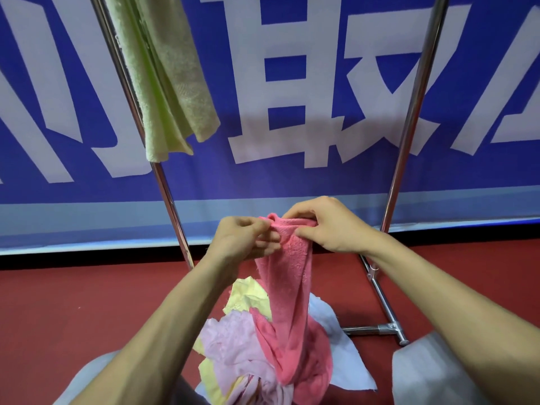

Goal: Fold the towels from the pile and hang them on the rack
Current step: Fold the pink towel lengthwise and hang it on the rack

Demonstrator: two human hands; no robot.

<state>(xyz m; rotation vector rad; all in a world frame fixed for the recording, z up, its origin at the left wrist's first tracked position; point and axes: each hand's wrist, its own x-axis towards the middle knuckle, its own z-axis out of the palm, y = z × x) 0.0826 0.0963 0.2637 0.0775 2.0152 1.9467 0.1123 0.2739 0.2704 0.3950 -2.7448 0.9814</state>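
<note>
Your left hand point(242, 238) & right hand point(327, 226) both pinch the top edge of the coral-pink terry towel point(287, 287); it hangs over the pastel pile point(233, 340), w/ the chrome rack point(409, 118) behind.

Our left hand point(245, 239) and right hand point(330, 226) meet side by side at the centre. Both pinch the top edge of the pink terry towel point(287, 276), which hangs down from them onto the heap of pale crumpled towels point(230, 343) on the red floor point(73, 311) just before us. The shiny metal tube rack point(407, 133) stands behind the heap, one upright to each side of our hands, its foot bar on the floor right of the heap. A folded green terry towel point(163, 83) hangs at upper left, against the left upright. The blue banner with white characters point(336, 182) stands behind the rack.
</note>
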